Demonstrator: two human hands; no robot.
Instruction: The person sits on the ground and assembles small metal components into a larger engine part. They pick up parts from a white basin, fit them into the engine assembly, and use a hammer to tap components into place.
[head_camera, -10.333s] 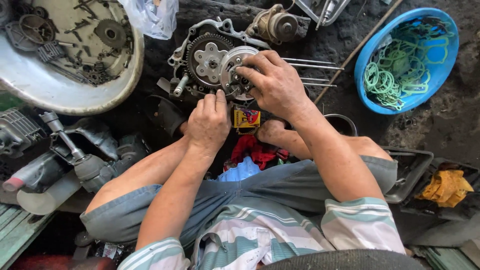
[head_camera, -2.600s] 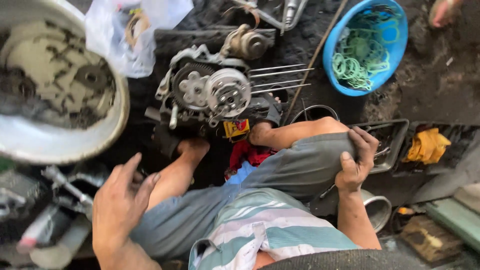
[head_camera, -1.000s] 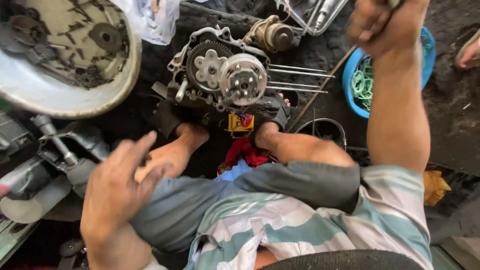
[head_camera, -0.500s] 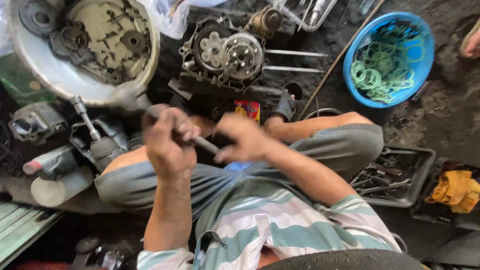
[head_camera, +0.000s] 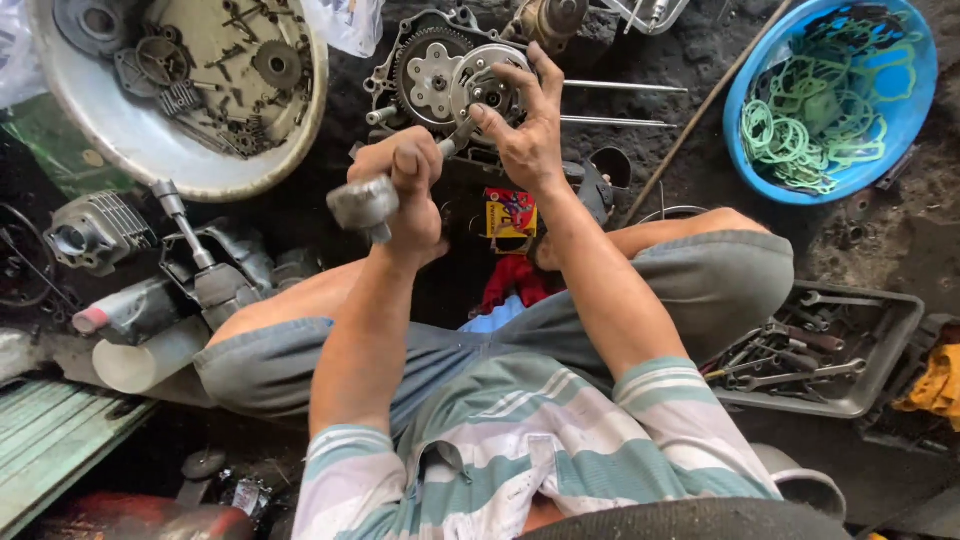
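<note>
- We are gripping a grey metal tool with a thick cylindrical handle (head_camera: 365, 203) in our left hand (head_camera: 405, 195), fingers closed tightly round it.
- The tool's long axis is running from the handle up and to the right, its thin tip (head_camera: 462, 133) reaching the round silver clutch hub (head_camera: 487, 88) on the dark, greasy engine case (head_camera: 440, 75).
- Our right hand (head_camera: 530, 130) is resting on that hub, fingers spread open and pressing against its face, not gripping anything; it is the nearer hand to the hub.
- The engine case is lying on the dirty ground ahead of our knees, with two thin steel studs (head_camera: 620, 103) sticking out to its right.
- We are seeing a wide white basin of loose gears and bolts (head_camera: 190, 85) to the left, and a blue plastic bowl of green gaskets (head_camera: 830, 100) well apart to the right.
- A grey tray of spanners (head_camera: 815, 360) is sitting beside our right knee.
</note>
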